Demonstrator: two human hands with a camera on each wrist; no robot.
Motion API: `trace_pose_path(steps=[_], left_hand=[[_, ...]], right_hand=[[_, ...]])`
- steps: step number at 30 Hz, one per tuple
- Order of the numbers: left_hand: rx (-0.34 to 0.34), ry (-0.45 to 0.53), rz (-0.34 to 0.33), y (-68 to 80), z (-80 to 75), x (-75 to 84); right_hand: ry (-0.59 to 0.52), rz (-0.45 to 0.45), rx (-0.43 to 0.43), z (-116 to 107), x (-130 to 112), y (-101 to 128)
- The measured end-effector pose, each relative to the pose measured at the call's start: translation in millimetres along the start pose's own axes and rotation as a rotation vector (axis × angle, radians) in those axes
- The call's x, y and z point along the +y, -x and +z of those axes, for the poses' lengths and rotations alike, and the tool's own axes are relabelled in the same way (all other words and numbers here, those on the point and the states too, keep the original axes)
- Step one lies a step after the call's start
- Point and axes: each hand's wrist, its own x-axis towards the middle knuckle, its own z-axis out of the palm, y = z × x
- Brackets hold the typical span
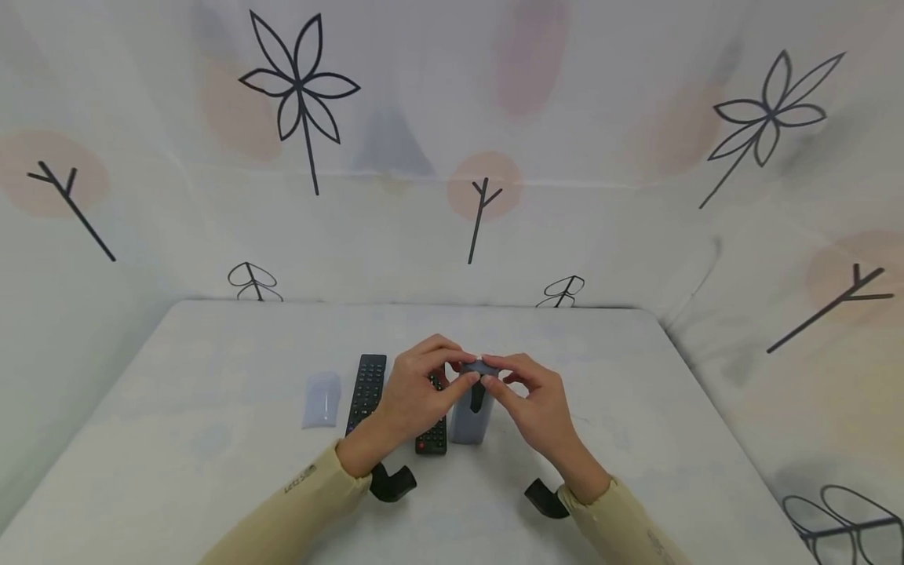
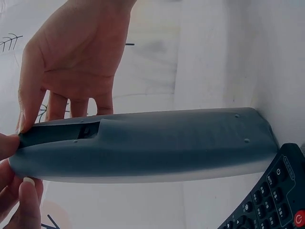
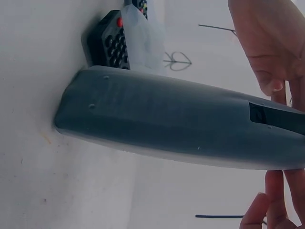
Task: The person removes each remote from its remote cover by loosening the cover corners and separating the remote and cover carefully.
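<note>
A grey remote [image 1: 469,420] stands tilted with its lower end on the white table [image 1: 212,463], back side up, and an open battery slot [image 2: 57,132] near its raised end. My left hand [image 1: 462,375] pinches that raised end from the left. My right hand [image 1: 494,367] pinches the same end from the right, fingers curled over it. In the left wrist view the grey remote [image 2: 157,145] fills the frame, with my left fingertips [image 2: 21,191] at its slot end. In the right wrist view my right fingers [image 3: 276,205] sit under the grey remote [image 3: 176,129].
A long black remote [image 1: 367,390] lies left of my hands. A shorter black remote [image 1: 432,435] lies under my left hand, beside the grey one. A translucent white cover [image 1: 322,399] lies further left. Patterned cloth walls close the table's back and sides.
</note>
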Motion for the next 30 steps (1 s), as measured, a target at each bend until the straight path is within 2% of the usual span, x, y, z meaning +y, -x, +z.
trace_pose_path(steps=[7, 15, 24, 30], left_hand=[[-0.013, -0.007, -0.006, 0.5, -0.8, -1.0], [-0.005, -0.009, 0.014, 1.4, 0.0, -1.6], [0.031, -0.021, 0.033, 1.0, 3.7, -3.8], [0.032, -0.040, 0.053, -0.4, 4.5, -5.4]], right_hand=[[-0.008, -0.025, 0.006, 0.6, -3.0, -3.1], [0.044, 0.016, 0.028, 3.3, -9.3, -5.4], [-0.056, 0.057, 0.038, 4.8, -5.9, -4.8], [-0.100, 0.098, 0.031, 4.7, -6.7, -5.6]])
